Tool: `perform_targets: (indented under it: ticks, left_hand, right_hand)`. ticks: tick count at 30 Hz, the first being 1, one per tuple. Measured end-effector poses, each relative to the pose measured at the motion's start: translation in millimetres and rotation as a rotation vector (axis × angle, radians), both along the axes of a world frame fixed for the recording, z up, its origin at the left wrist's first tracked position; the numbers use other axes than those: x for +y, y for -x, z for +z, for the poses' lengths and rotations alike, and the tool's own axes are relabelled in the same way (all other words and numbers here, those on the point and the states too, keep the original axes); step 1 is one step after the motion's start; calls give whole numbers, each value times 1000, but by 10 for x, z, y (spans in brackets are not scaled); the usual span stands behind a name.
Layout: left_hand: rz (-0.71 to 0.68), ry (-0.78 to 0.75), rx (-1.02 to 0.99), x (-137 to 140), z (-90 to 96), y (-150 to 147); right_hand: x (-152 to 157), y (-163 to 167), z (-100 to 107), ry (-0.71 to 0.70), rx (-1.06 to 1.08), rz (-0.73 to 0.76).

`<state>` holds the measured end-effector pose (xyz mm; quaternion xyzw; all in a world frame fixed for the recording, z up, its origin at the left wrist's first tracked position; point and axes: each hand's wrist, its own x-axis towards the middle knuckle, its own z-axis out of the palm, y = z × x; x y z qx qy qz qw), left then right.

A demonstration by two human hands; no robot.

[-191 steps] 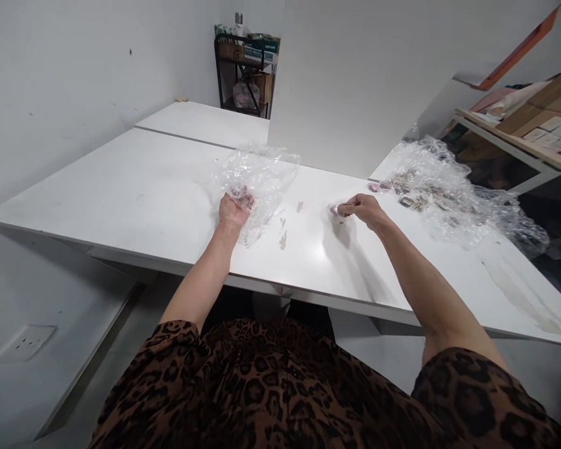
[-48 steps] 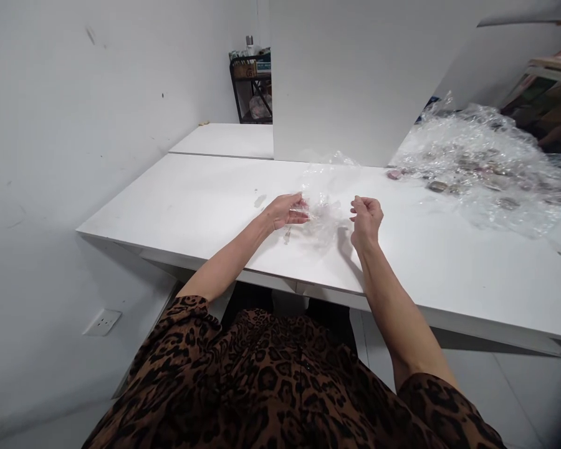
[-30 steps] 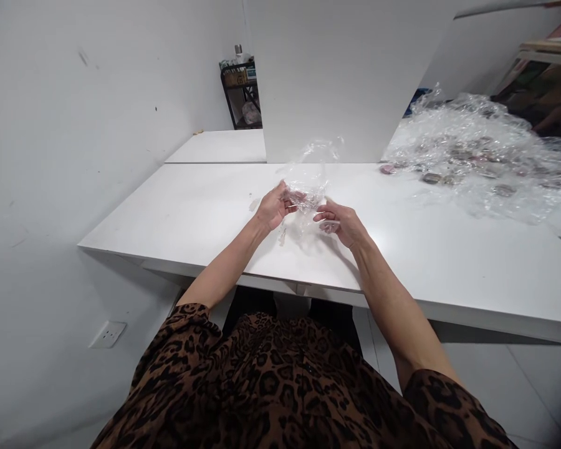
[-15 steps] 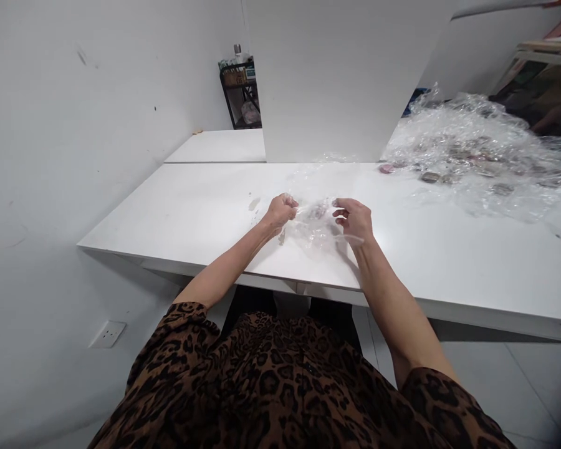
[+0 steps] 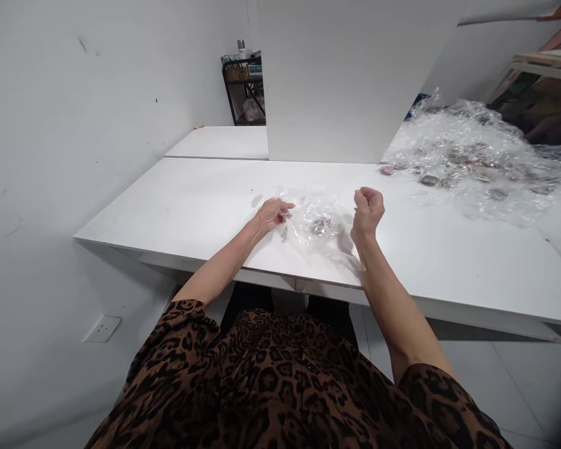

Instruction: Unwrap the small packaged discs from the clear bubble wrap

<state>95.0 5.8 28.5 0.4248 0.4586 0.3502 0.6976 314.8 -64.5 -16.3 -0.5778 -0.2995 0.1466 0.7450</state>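
Note:
A crinkled clear plastic bag (image 5: pixel 315 243) lies on the white table, with a small dark, shiny lump (image 5: pixel 322 226) showing at its middle; what the lump is I cannot make out. At the bag's left edge, my left hand (image 5: pixel 273 213) is closed, thumb and fingers pinching the film. My right hand (image 5: pixel 369 209) is raised just right of the bag, fingers curled in like a fist. Whatever it may hold is hidden in the fingers. Part of the film reaches toward my right wrist.
To the right spreads a big heap of clear plastic bags (image 5: pixel 477 156) with small dark and pinkish pieces in it. A white upright panel (image 5: pixel 341 81) stands at the table's back. A white wall (image 5: pixel 75 156) is on the left, and a black shelf (image 5: pixel 231 93) stands behind.
My right hand has moved right and up, away from the bag, and its fingers have curled closed. My left hand has shifted slightly left. The bag now lies flatter and more spread out.

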Motion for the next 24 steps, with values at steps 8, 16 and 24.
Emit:
perform_targets:
  ticks: [8,16,24]
  left_hand:
    - [-23,-86,-277,4,495,129]
    - [-21,-190,-393,46,760,285]
    - [-45,-240,-392,-17,932,-85]
  right_hand:
    - [32,99,-165,298,-652,456]
    - [-70,103,-21,77,-402,-208]
    - [-3,670,104,132,-76,348]
